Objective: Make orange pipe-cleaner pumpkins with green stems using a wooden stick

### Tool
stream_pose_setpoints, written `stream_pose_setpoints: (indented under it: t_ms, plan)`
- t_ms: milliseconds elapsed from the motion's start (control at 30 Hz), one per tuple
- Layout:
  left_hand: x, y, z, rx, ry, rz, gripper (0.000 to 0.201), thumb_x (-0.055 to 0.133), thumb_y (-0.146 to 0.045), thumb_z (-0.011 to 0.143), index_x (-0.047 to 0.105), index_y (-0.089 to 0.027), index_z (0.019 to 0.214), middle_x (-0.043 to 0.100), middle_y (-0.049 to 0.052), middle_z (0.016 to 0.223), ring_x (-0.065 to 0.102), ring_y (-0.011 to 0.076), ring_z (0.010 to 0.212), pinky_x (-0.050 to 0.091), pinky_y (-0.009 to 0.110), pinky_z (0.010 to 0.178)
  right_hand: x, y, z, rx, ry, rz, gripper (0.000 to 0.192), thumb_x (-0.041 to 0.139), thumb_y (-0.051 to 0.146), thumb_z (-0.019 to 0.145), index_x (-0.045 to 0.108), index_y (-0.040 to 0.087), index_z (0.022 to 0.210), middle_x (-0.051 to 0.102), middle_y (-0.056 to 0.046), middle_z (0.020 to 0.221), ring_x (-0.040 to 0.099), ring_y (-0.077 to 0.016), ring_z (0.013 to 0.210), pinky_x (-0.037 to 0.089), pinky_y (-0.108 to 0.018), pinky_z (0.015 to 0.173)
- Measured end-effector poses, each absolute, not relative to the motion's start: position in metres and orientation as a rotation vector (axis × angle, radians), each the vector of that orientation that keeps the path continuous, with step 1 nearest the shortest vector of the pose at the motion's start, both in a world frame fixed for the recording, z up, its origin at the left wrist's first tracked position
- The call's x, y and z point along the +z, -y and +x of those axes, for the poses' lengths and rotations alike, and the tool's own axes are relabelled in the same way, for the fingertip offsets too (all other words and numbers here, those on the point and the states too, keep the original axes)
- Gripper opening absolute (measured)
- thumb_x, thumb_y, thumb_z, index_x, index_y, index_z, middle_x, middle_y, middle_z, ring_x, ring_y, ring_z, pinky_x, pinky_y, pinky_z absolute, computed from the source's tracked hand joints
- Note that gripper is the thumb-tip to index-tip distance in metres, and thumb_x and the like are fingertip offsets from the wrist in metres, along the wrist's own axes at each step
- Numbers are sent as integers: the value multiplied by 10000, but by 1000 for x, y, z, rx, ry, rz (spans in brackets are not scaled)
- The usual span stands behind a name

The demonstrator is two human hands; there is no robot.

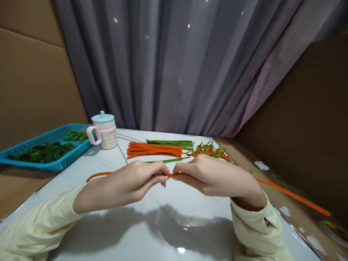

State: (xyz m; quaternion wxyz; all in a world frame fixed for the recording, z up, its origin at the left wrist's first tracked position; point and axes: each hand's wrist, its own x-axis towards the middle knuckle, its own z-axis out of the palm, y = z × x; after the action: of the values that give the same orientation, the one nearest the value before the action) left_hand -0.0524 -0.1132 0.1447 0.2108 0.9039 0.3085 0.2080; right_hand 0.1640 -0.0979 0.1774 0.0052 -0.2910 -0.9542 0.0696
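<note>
Orange pipe cleaner (172,175) pinched at middle by left hand (133,181) and right hand (214,175) — loose pinch could slip, long end (293,196) could snag right sleeve (255,232).

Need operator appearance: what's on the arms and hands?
Left hand and right hand: bare, no gloves, no rings visible. Left sleeve and right sleeve: pale yellow, loose, creased fabric, plain. Small dark gap at the right cuff. No cables or markings visible.

White table (106,161), orange strips (153,149), green strips (171,142), lidded cup (108,140)
</note>
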Motion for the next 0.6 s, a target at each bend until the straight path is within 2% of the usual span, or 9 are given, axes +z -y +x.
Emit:
stream_pose_setpoints:
  t_ms: [167, 300, 400, 600]
  plan:
    - [143, 112, -52, 568, -867, 2527, 192, 353, -188, 945, 538, -181, 895, 616, -19, 803, 569, 94, 690, 391, 198, 629, 171, 97, 162, 245, 2866, -789, 96, 469, 213, 939, 546, 154, 944, 616, -6, 750, 497, -98, 565, 290, -212, 510]
    - [146, 114, -51, 595, -928, 2467, 201, 331, -206, 949, 500, -180, 843, 587, -12, 786, 515, 98, 641, 368, 213, 607, 165, 97, 161, 223, 2767, -682, 52, 467, 198, 945, 508, 174, 965, 645, 2, 799, 539, -104, 613, 314, -209, 539]
    - [150, 117, -50, 589, -929, 2314, 145, 303, -245, 962, 417, -189, 894, 577, -22, 742, 471, 104, 618, 355, 222, 598, 163, 97, 159, 198, 2726, -611, 54, 464, 170, 947, 489, 192, 989, 645, 13, 844, 556, -100, 657, 314, -201, 544]
    - [152, 117, -51, 559, -864, 2078, 139, 254, -310, 975, 318, -206, 1043, 536, -41, 711, 444, 113, 634, 355, 234, 625, 160, 96, 157, -12, 2673, -610, 86, 468, 98, 910, 517, 167, 895, 567, -7, 801, 461, -96, 586, 300, -211, 531]
